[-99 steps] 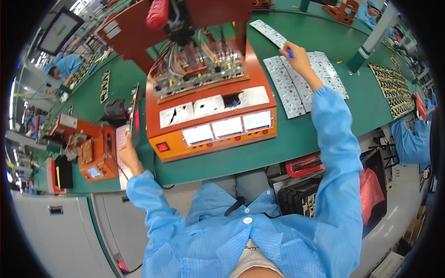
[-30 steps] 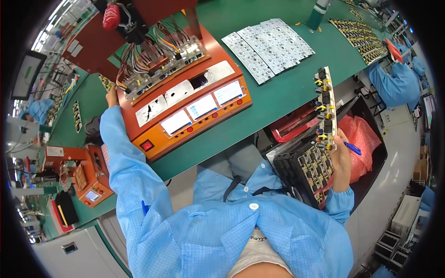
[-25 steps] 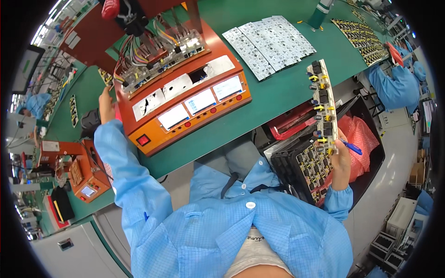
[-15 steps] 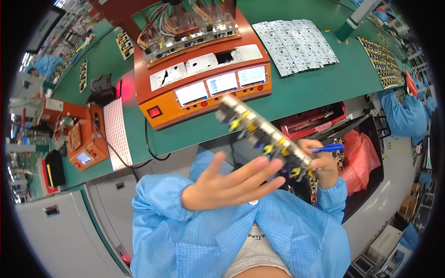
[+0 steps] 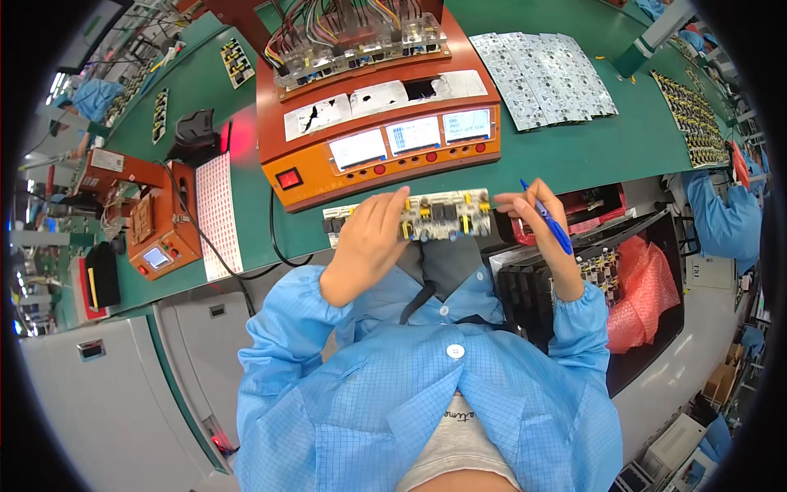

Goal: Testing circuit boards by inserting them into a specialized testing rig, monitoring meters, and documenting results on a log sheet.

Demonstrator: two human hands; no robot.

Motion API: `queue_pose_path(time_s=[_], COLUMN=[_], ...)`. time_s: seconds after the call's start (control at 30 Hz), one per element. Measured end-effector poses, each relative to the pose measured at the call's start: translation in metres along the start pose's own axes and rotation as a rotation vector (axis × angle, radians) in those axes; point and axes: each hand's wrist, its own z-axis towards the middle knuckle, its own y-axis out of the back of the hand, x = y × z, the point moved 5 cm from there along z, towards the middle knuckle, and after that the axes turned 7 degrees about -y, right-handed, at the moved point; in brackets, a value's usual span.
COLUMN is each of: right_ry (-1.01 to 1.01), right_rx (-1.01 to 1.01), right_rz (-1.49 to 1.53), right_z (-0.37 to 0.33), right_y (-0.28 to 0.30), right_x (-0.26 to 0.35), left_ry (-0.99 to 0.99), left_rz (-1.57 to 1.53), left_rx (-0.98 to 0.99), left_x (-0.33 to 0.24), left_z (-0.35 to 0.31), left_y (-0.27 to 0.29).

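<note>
A long circuit board (image 5: 443, 216) with black and yellow components lies level at the table's front edge, below the orange test machine. My left hand (image 5: 366, 246) is closed over its left part, fingers across the top and the thumb hidden. Beside the board's right end is my right hand (image 5: 548, 230), with a blue pen (image 5: 551, 220) held slantwise among its fingers. Its fingertips point at that end of the board; whether they touch it I cannot tell.
The orange machine (image 5: 385, 164) with three lit screens and wires stands ahead. White panels (image 5: 545, 82) lie to its right, more boards (image 5: 690, 119) beyond. A smaller orange device (image 5: 156, 221) and a dotted sheet (image 5: 216, 213) are left. Pink bubble wrap (image 5: 643, 287) fills a black bin at right.
The board has swung from a steep tilt in my right hand to level near the table edge. My left hand has moved from open beside it to holding it; my right keeps the pen.
</note>
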Motion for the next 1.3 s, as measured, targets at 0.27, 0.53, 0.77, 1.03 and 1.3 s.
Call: queue_pose_path(time_s=[0.27, 0.53, 0.77, 1.03, 1.3], right_ry=[0.008, 0.054, 0.103, 0.074, 0.087], right_rx=[-0.039, -0.096, -0.143, -0.129, -0.125], right_rz=[-0.046, -0.067, -0.058, -0.087, -0.073], right_z=[-0.017, -0.025, -0.026, -0.028, -0.027], right_y=[-0.010, -0.002, 0.000, -0.001, -0.001], right_x=[-0.012, -0.027, -0.033, -0.031, -0.033], left_ry=[-0.006, 0.158, 0.385, 0.403, 0.412], left_rz=[0.045, 0.177, 0.434, 0.407, 0.416], left_rx=[-0.038, -0.319, -0.445, -0.458, -0.443], left_x=[0.016, 0.042, 0.102, 0.114, 0.114], left_z=[0.005, -0.031, -0.059, -0.061, -0.060], left_y=[-0.008, 0.010, 0.047, 0.038, 0.037])
